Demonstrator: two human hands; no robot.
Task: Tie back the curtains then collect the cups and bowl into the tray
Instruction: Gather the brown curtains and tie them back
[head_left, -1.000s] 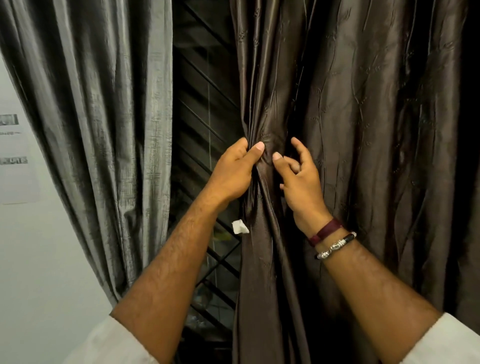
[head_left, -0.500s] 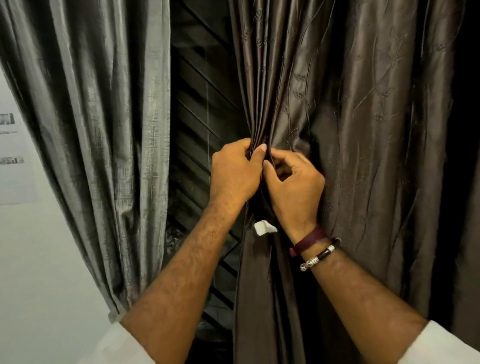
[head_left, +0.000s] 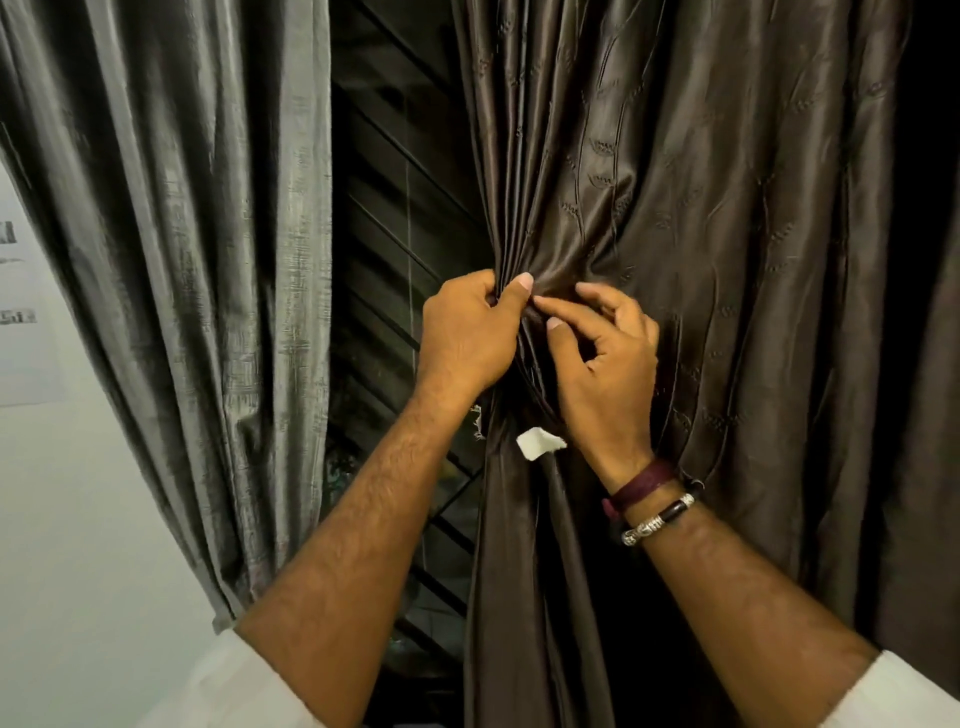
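Note:
A dark brown satin curtain (head_left: 701, 208) hangs on the right, gathered into a tight bunch at mid height. My left hand (head_left: 467, 338) grips that bunch at its left edge, thumb across the folds. My right hand (head_left: 608, 364) is beside it, its forefinger and thumb pinching the fabric just right of my left thumb, the other fingers loosely curled. A small white tag (head_left: 537, 443) sticks out of the curtain below the hands. A grey curtain (head_left: 182, 260) hangs loose on the left. No cups, bowl or tray are in view.
Between the two curtains a dark window with slanted metal bars (head_left: 400, 234) shows. A white wall (head_left: 78, 545) with a paper notice (head_left: 21, 312) lies at the left.
My right hand has opened from a closed grip on the bunch to a fingertip pinch and shifted slightly right. The brown fabric is drawn tighter at the gather. My left hand keeps its hold.

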